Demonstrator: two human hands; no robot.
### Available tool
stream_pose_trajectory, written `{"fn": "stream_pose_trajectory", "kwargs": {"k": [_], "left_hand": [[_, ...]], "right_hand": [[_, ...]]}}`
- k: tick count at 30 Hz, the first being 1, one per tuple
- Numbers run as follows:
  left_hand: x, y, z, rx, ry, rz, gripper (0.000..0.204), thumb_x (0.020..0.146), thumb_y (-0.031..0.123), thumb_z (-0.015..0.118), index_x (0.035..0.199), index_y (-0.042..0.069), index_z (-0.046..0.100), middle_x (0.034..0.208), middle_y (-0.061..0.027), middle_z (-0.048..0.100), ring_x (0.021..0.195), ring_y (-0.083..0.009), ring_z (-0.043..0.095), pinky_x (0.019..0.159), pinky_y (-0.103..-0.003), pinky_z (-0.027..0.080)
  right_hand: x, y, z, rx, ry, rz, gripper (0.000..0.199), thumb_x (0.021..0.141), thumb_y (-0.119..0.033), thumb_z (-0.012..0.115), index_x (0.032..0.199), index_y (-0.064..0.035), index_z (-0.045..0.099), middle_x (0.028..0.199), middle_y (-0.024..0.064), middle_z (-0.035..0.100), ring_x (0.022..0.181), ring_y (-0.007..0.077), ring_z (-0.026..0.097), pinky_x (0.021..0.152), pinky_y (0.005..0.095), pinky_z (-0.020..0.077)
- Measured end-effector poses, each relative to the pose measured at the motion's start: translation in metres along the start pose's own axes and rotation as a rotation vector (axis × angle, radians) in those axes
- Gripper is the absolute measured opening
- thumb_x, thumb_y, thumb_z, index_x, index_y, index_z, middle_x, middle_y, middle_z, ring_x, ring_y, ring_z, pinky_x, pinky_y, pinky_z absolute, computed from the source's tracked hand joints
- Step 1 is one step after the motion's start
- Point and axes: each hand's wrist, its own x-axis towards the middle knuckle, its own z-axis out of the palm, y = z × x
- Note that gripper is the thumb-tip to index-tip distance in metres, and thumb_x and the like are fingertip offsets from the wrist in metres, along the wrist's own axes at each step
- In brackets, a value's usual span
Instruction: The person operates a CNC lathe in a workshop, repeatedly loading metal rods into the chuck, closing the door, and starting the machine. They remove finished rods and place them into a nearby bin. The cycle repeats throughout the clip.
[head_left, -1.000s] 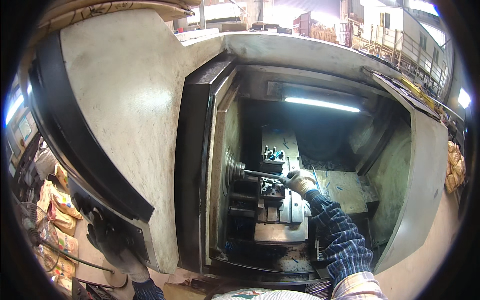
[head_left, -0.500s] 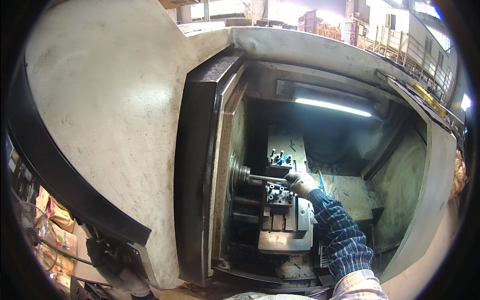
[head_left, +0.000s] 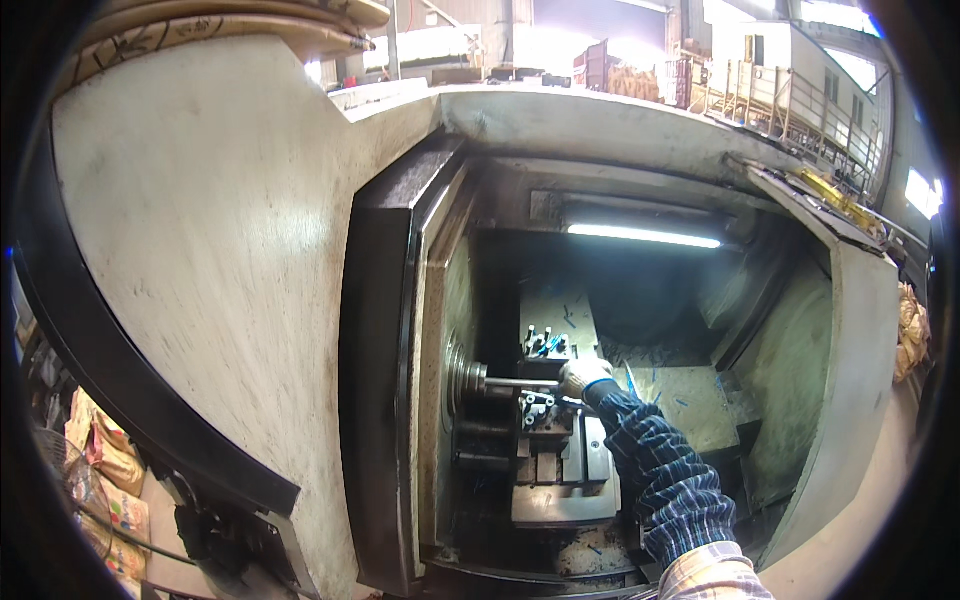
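Note:
My right hand [head_left: 585,378], in a pale work glove, is closed round the right end of a thin metal rod [head_left: 525,384]. The rod's other end sits in the round spindle chuck [head_left: 468,380] of a lathe. Just below my hand is a tool post [head_left: 540,408] with several bolts, mounted on a metal slide [head_left: 565,500]. A second bolted tool holder [head_left: 545,345] stands behind the rod, with blue shavings on it. My fingers hide the rod's right end. I cannot make out my left hand.
A wide pale machine cover [head_left: 200,250] fills the left, beside a dark door edge [head_left: 375,400]. A lit tube lamp [head_left: 645,236] runs along the back of the chamber. Blue shavings lie on the bed plate [head_left: 690,400]. Sacks [head_left: 105,450] stand at the lower left.
The view has shifted, so the machine sits a little further left and lower. My right hand stays at the rod's end. A gloved hand at the lower left no longer shows clearly.

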Motion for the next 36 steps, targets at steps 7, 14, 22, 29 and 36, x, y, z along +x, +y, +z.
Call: {"fn": "stream_pose_trajectory", "kwargs": {"k": [7, 14, 22, 29, 36], "left_hand": [[0.001, -0.018, -0.013, 0.212, -0.088, 0.181, 0.057, 0.100, 0.034, 0.059, 0.138, -0.008, 0.053, 0.141, -0.0246, 0.057, 0.120, -0.0354, 0.061, 0.100, -0.045, 0.053], [-0.003, -0.021, -0.019, 1.040, -0.152, 0.355, 0.061, 0.104, 0.035, 0.052, 0.149, -0.005, 0.042, 0.141, -0.0238, 0.057, 0.121, -0.0299, 0.061, 0.097, -0.040, 0.054], [-0.003, 0.011, 0.005, -0.118, -0.007, -0.115, 0.063, 0.105, 0.039, 0.052, 0.152, -0.003, 0.042, 0.133, -0.0186, 0.062, 0.119, -0.0293, 0.060, 0.099, -0.044, 0.052], [-0.005, 0.009, -0.015, 0.421, -0.138, 0.541, 0.034, 0.102, 0.018, 0.052, 0.123, -0.007, 0.062, 0.121, -0.0255, 0.067, 0.115, -0.0465, 0.060, 0.104, -0.061, 0.045], [-0.016, 0.001, -0.021, 0.515, -0.041, 0.464, 0.038, 0.101, 0.019, 0.055, 0.131, -0.003, 0.060, 0.128, -0.0236, 0.062, 0.122, -0.0431, 0.057, 0.110, -0.056, 0.040]], "right_hand": [[-0.002, -0.020, -0.002, 0.301, 0.038, -0.115, 0.061, 0.090, -0.062, 0.065, 0.117, -0.0077, 0.074, 0.114, 0.0161, 0.073, 0.108, 0.0326, 0.068, 0.093, 0.0462, 0.0524], [-0.034, -0.091, -0.011, 0.190, 0.087, -0.358, 0.086, 0.080, -0.056, 0.074, 0.149, -0.0133, 0.046, 0.116, 0.0180, 0.073, 0.109, 0.0377, 0.069, 0.093, 0.0476, 0.0535], [-0.024, -0.083, -0.005, 0.220, 0.083, -0.435, 0.084, 0.080, -0.039, 0.078, 0.153, -0.0189, 0.041, 0.109, 0.0188, 0.073, 0.102, 0.0381, 0.071, 0.087, 0.0487, 0.0557], [-0.025, -0.086, -0.004, 0.193, 0.092, -0.401, 0.079, 0.083, -0.041, 0.076, 0.152, -0.0199, 0.043, 0.117, 0.0167, 0.072, 0.108, 0.0356, 0.070, 0.090, 0.0474, 0.0552], [-0.039, -0.107, 0.010, 0.279, 0.412, -0.069, 0.077, 0.088, -0.064, 0.065, 0.145, -0.0159, 0.047, 0.119, 0.0180, 0.070, 0.109, 0.0351, 0.069, 0.094, 0.0484, 0.0513]]}}
